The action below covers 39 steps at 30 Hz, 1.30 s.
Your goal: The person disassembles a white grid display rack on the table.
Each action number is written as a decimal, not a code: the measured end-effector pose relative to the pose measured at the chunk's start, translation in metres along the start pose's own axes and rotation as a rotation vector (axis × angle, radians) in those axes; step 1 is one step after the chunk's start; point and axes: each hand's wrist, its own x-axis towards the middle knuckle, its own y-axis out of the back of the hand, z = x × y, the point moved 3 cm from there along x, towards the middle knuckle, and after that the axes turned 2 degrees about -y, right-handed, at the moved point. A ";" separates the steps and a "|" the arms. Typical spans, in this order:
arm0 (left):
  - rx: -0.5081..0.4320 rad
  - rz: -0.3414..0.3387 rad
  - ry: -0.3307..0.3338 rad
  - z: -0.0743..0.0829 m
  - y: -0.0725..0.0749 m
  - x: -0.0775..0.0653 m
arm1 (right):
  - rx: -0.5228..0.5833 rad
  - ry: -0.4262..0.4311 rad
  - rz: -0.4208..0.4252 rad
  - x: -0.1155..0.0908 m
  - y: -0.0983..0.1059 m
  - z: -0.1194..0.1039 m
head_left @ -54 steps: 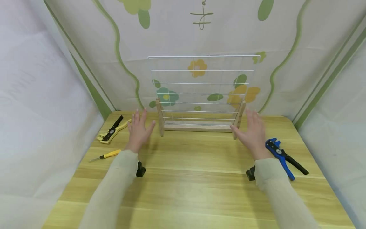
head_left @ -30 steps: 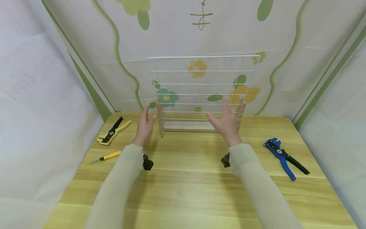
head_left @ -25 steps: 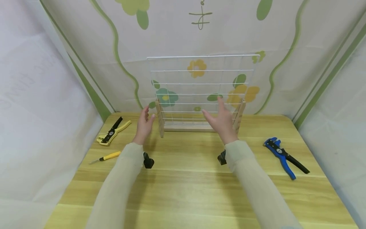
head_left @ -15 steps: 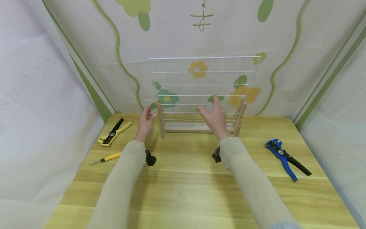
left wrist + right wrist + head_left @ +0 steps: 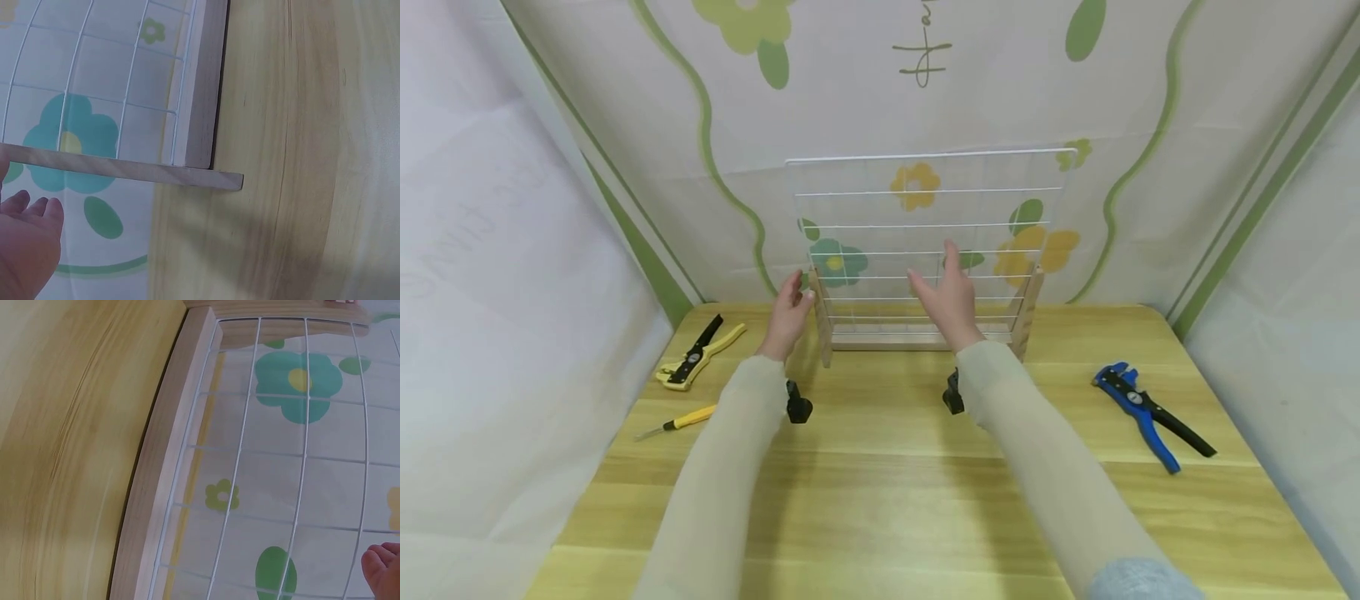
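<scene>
A white wire grid (image 5: 917, 223) stands upright in a wooden base (image 5: 895, 340) with slanted side posts, at the back of the table. Beside its left post (image 5: 119, 167) is my left hand (image 5: 787, 322), fingers loosely bent, holding nothing. In the left wrist view a digit at the frame's edge comes close to that post; whether it touches, I cannot tell. My right hand (image 5: 953, 305) hovers before the grid, right of its middle, with thumb and fingers spread apart and nothing held. Only its fingertips (image 5: 377, 567) show in the right wrist view.
Yellow-and-black wire strippers (image 5: 694, 360) and a yellow-handled craft knife or similar slim tool (image 5: 691, 417) lie at the left. Blue-and-black wire strippers (image 5: 1138, 404) lie at the right. Behind the wooden table (image 5: 880, 500) hangs a flower-printed curtain (image 5: 970, 92).
My right hand has moved left from beside the right post to in front of the grid. The left hand has shifted right, closer to the left post, its fingers less spread.
</scene>
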 end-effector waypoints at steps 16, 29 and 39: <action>0.004 -0.059 0.004 0.004 0.003 0.006 | 0.012 -0.084 0.020 0.010 -0.011 -0.013; -0.124 -0.056 0.013 0.017 0.000 -0.006 | -0.018 -0.111 0.073 0.011 -0.023 -0.012; -0.139 0.002 -0.075 -0.009 -0.003 0.005 | -0.005 -0.104 0.090 0.010 -0.027 -0.007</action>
